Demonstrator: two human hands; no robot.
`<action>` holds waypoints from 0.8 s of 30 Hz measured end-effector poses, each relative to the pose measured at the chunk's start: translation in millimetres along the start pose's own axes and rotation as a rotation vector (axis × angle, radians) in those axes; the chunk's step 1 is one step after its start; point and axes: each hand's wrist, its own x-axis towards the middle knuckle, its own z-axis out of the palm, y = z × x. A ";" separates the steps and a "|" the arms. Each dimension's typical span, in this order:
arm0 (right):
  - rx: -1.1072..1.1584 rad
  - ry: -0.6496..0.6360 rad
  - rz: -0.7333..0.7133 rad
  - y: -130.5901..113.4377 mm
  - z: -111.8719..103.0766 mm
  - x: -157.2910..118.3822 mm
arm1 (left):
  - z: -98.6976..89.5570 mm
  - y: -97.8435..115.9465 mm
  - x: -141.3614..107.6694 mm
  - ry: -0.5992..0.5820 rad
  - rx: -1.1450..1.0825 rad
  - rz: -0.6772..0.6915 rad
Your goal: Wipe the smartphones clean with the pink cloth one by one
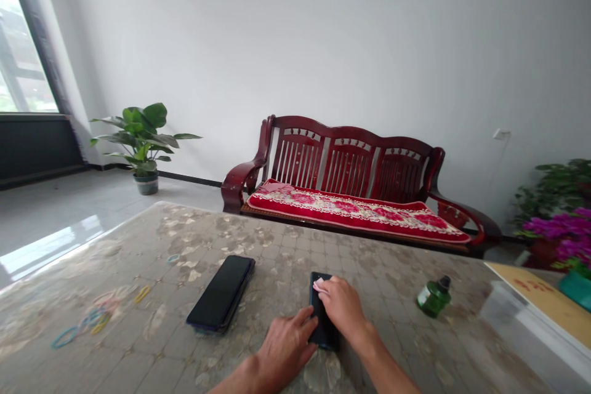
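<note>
A dark smartphone (324, 327) lies flat on the table, partly covered by both of my hands. My left hand (287, 343) holds the phone's left side near its lower end, with the fingertips on the edge of its face. Pinched in the fingers of my right hand (342, 305) is a small pale pink cloth (319, 284), pressed to the upper part of the screen. To the left, apart from my hands, lies a stack of phones (222, 292) with a black screen on top. A small green bottle (434, 298) with a black cap stands to the right.
Coloured rubber bands (95, 317) are scattered on the left of the patterned table (175, 357). A yellowish board (530, 289) and purple flowers (561, 234) are at the right. Beyond the table stand a red wooden bench (351, 163) and a potted plant (146, 181).
</note>
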 end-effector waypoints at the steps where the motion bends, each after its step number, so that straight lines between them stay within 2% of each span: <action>1: 0.010 0.004 -0.016 1.8 -2.1 -3.5 | -0.2 0.0 -0.3 0.006 0.000 0.003; 5: 0.108 0.032 -0.091 13.6 -4.1 -14.2 | -1.3 0.7 -1.4 0.023 0.000 -0.002; 9: 0.244 0.075 -0.161 22.8 5.6 -18.6 | -2.3 0.7 -2.0 0.017 0.008 0.001; 15: 0.168 0.123 -0.231 20.4 14.2 -22.3 | -1.4 -1.1 -2.9 0.067 0.002 0.042; 19: 0.108 0.170 -0.189 20.7 15.2 -28.2 | -3.2 -1.6 -3.3 0.077 0.002 0.065; 24: 0.154 0.119 -0.205 27.5 15.0 -36.4 | -4.4 -1.9 -3.1 0.078 0.012 0.067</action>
